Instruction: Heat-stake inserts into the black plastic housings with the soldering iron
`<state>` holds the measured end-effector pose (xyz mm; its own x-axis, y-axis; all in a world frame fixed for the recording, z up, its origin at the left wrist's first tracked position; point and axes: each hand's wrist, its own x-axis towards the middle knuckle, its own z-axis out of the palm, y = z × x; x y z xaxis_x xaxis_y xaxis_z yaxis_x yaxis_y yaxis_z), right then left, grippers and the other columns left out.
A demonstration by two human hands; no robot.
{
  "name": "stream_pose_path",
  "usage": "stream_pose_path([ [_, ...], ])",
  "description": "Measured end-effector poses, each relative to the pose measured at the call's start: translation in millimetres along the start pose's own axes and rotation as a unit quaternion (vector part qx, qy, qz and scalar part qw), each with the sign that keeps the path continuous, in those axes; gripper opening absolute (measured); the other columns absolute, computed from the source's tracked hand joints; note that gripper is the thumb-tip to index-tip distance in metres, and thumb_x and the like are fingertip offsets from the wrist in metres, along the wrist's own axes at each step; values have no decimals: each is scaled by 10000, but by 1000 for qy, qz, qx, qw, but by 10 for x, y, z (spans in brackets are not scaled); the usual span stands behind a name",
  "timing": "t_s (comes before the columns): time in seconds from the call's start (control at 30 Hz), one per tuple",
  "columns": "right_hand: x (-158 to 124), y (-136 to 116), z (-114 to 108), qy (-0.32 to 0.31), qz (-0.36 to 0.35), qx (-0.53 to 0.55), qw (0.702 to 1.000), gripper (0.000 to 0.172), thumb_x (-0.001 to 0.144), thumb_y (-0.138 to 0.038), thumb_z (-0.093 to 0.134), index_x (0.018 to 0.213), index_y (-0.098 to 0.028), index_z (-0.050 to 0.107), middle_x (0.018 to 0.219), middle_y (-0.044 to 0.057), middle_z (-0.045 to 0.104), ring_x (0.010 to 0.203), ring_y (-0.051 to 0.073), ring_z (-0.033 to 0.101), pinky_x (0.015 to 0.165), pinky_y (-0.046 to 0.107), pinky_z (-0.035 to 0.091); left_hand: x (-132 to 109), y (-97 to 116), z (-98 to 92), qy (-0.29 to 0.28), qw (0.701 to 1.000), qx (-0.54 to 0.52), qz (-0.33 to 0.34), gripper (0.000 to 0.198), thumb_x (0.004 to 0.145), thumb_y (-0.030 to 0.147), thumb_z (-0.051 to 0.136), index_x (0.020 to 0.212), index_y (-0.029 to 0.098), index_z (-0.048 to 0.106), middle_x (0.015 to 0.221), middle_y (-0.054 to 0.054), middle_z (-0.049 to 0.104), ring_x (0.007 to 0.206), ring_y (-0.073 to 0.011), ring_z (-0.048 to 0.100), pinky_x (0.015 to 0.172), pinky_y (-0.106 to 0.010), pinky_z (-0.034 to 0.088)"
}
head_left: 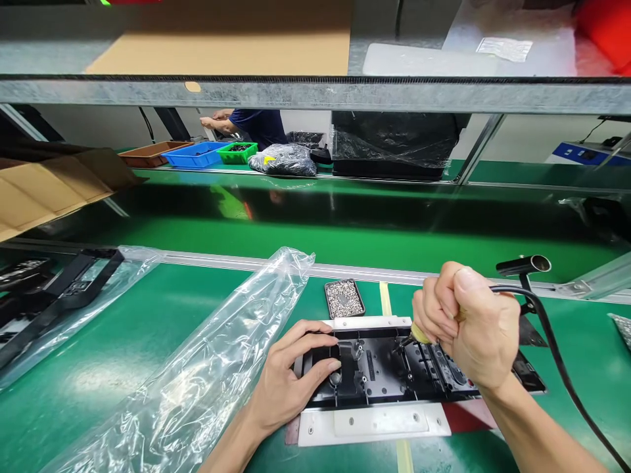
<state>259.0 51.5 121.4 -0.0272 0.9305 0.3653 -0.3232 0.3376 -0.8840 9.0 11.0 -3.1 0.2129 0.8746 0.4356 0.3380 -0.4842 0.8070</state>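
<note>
A long black plastic housing (382, 368) with ribs and screw posts lies open side up in a white fixture (379, 422). My left hand (296, 374) grips its left end, with thumb and fingers curved over the inside. My right hand (468, 322) is closed around the yellowish handle of a soldering iron (419, 334). The iron's tip points down into the middle of the housing, near a post; whether it touches is hard to tell. A black cable (555, 348) runs from the iron to the lower right.
A small tray of tiny metal parts (344, 299) stands behind the fixture. A tubular iron holder (525, 265) rises at right. Clear plastic bags (211, 355) and black frames (59, 289) lie left. Beyond are coloured bins (194, 155), another person's arm (219, 123) and an overhead shelf (315, 92).
</note>
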Motion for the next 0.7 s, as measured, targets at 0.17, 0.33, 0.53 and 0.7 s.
stream_pose_path([
  [0.17,-6,5,1,-1,-8,-4,1000,640,1037,-526,727,591,-210,396,481,-68,316,396,70,284,351,192,270,-4,1,2,1,1000,2,-4,161,1046,279,801,1199,319,830,1274,-56,776,1169,-231,776,1023,-357,615],
  [0.33,7,6,-4,1,-10,-7,1000,630,1037,-517,728,594,-213,398,488,-68,321,399,72,289,342,193,280,-6,-2,2,1,1000,3,-5,154,1040,277,806,1188,309,833,1274,-64,778,1165,-239,778,1024,-368,620],
  [0.53,13,18,-11,5,-2,-2,1000,626,1029,-514,742,596,-214,405,484,-68,317,399,71,288,345,194,289,-11,13,-7,-4,1000,1,-7,165,1042,291,806,1202,325,831,1273,-61,776,1156,-236,778,1011,-363,626],
  [0.7,20,1,-27,4,-1,-1,1000,632,1015,-529,756,600,-219,394,482,-74,310,398,71,279,343,194,287,15,28,3,0,1000,6,-11,158,1040,291,801,1190,326,835,1268,-61,783,1150,-237,787,996,-355,639],
])
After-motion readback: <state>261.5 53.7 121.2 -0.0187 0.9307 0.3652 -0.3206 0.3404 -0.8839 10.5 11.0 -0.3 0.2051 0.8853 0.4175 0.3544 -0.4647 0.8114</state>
